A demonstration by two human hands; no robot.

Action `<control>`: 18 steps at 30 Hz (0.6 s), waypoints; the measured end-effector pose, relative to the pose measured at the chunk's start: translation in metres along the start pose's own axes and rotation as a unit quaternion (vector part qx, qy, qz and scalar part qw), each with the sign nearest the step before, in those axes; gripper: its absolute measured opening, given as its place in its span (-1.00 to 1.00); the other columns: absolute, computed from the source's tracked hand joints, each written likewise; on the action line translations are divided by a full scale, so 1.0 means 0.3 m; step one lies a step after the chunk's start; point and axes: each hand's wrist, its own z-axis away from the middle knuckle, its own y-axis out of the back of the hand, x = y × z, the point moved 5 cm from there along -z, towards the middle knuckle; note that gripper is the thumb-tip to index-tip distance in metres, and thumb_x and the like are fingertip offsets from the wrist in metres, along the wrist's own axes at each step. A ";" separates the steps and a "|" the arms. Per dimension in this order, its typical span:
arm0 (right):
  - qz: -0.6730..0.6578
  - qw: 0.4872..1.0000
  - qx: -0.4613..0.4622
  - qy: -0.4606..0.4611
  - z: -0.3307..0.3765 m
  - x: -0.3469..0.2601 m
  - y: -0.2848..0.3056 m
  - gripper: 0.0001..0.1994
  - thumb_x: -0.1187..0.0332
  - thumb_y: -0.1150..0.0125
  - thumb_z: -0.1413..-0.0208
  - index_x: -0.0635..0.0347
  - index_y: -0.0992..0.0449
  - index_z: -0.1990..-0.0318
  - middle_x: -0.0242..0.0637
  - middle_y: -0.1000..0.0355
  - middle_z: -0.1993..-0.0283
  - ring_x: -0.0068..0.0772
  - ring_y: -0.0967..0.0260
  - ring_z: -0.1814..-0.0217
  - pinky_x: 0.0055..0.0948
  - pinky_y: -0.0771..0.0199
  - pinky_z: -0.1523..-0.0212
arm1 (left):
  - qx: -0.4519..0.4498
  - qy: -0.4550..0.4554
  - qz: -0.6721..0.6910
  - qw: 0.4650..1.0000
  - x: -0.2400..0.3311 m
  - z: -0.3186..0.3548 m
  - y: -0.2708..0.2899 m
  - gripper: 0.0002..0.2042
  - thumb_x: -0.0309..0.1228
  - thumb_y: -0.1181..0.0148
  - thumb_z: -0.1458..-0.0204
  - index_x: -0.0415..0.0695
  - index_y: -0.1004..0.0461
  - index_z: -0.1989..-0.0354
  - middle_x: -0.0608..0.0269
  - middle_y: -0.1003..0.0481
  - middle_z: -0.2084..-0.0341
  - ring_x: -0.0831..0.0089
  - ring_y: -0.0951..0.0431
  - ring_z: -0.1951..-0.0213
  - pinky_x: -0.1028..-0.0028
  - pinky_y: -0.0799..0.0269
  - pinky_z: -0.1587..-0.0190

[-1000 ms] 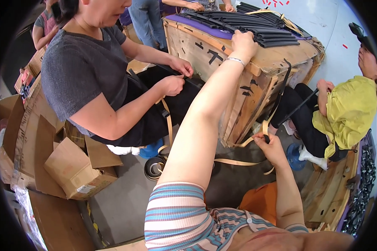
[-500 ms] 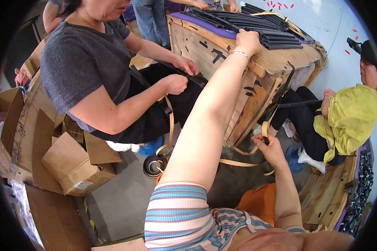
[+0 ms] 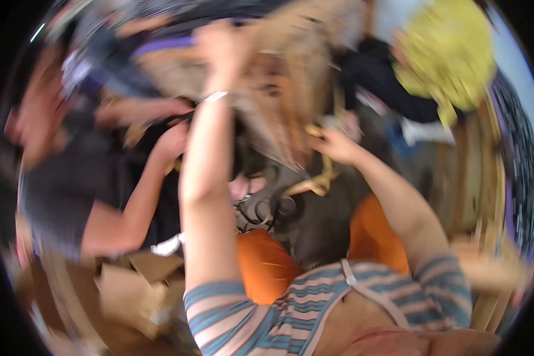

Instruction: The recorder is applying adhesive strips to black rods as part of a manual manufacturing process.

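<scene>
Tan strap [image 3: 321,181] at the right hand [image 3: 336,146], right of the frame's centre; the left hand [image 3: 223,50] is well apart at upper centre-left.
The right hand, clearly the nearer, pinches a tan bit at its fingertips, narrow in grip; the strap's loop shows just below that pinch, its visible length slanting toward the lower left, though blur hides whether the two parts join. The left hand is at the top edge of the wooden crate [image 3: 299,80], beside black strips [image 3: 184,26] that run roughly sideways along the top of the frame; its fingers are too smeared to tell whether they hold one.
</scene>
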 end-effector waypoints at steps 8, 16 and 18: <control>-0.152 0.912 -0.299 -0.235 -0.003 0.094 -0.076 -0.70 0.27 -0.07 0.09 0.29 -0.48 0.25 -0.11 -0.45 0.26 -0.22 -0.38 0.18 -0.34 -0.31 0.13 | -0.106 -0.406 0.427 0.801 0.594 0.696 0.165 -0.85 -0.56 0.01 0.16 -0.18 -0.44 0.38 0.16 -0.45 0.36 0.22 -0.43 0.22 0.34 -0.27 0.11; 0.155 0.987 -0.015 -0.028 -0.008 0.146 -0.116 -0.76 0.28 -0.03 0.18 0.30 -0.49 0.52 0.05 -0.41 0.48 0.00 -0.41 0.41 -0.12 -0.39 0.38 | -0.153 -0.502 0.535 0.662 0.752 0.975 0.195 -0.75 -0.42 -0.15 0.29 -0.09 -0.43 0.34 0.26 -0.36 0.27 0.29 -0.35 0.21 0.35 -0.29 0.21; 0.129 0.992 0.011 -0.007 0.002 0.134 -0.124 -0.78 0.28 -0.04 0.15 0.26 -0.51 0.46 0.04 -0.42 0.44 0.00 -0.42 0.36 -0.17 -0.41 0.34 | -0.156 -0.512 0.521 0.665 0.727 0.955 0.179 -0.77 -0.42 -0.16 0.29 -0.09 -0.42 0.37 0.28 -0.36 0.30 0.33 -0.34 0.27 0.36 -0.29 0.27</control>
